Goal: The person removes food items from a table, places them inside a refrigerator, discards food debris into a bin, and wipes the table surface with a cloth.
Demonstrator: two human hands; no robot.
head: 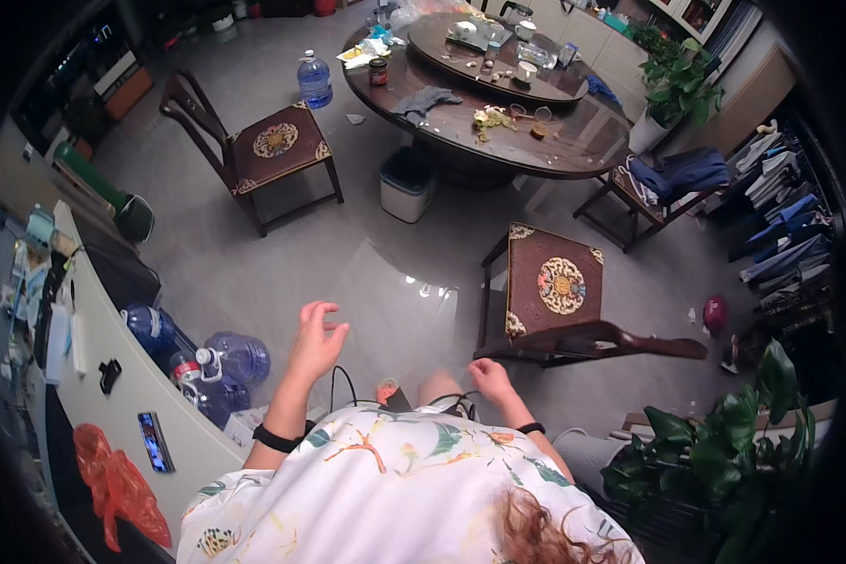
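Note:
My left hand [319, 341] is raised above the grey tiled floor [310, 261], its fingers apart and nothing in it. My right hand [492, 381] has its fingers curled in, with nothing seen in them. It appears just below the near left corner of a dark wooden chair [560, 285] with a brown embroidered seat; contact cannot be told. A dark band circles each wrist. Thin black cables [458, 403] run by my lap. Left of my left hand, large clear plastic water jugs [238, 358] stand or lie by a white curved desk [106, 331].
On the desk are a phone [156, 442] with a lit screen and a red plastic bag [116, 486]. Ahead, a round wooden table [366, 88] bears food scraps and a grey cloth [426, 102]. A white bin [407, 190] stands beneath. Another chair [278, 144] stands left; a leafy plant [712, 437] is at right.

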